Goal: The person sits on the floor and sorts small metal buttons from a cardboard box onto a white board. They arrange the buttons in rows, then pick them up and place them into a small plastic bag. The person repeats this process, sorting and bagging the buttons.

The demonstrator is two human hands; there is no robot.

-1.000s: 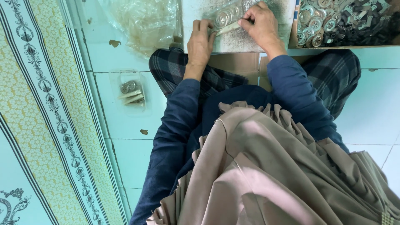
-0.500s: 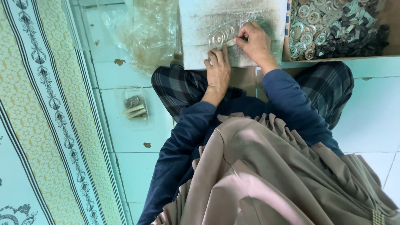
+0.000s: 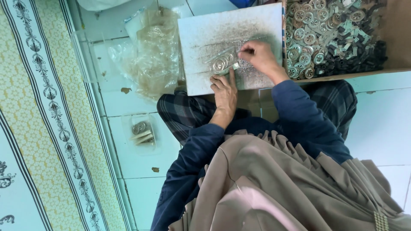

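A worn white board (image 3: pixel 205 34) lies across my lap, scuffed grey in the middle. A small cluster of round metal discs (image 3: pixel 220 64) rests on it. My left hand (image 3: pixel 224 93) lies flat at the board's near edge, fingertips touching a small pale strip just below the discs. My right hand (image 3: pixel 259 57) hovers over the board to the right of the discs, fingers pinched together on something too small to make out.
A cardboard box (image 3: pixel 398 38) at the upper right holds several metal discs and small dark and greenish parts. A crumpled clear plastic bag (image 3: pixel 152 51) lies left of the board. A small clear packet of parts (image 3: pixel 141 132) sits on the tiled floor. A patterned mat (image 3: pixel 38 128) runs along the left.
The view has shifted so board and box sit lower in frame. My left hand has slid up to the discs. My right hand stays pinched beside them.
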